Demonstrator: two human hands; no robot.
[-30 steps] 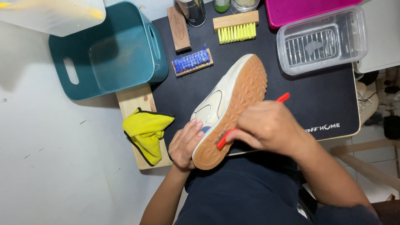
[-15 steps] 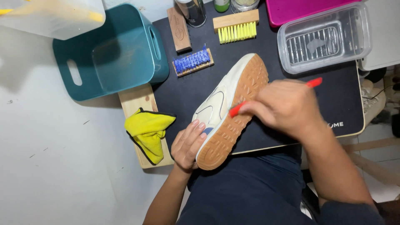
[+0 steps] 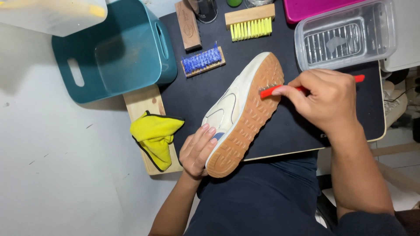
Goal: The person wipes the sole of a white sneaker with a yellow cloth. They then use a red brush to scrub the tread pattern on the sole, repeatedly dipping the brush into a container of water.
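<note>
The left hand (image 3: 197, 150) is holding the shoe (image 3: 242, 112) on the bench (image 3: 288, 131), fingers pressed flat on its side. The right hand (image 3: 326, 100) is pinching a red brush (image 3: 280, 90), scrubbing the sole's front end; the heel looks not yet done.

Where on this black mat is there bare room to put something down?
Bare mat between the blue-bristle brush and the shoe, and right of the right hand below the clear tub. The top edge is crowded.
</note>
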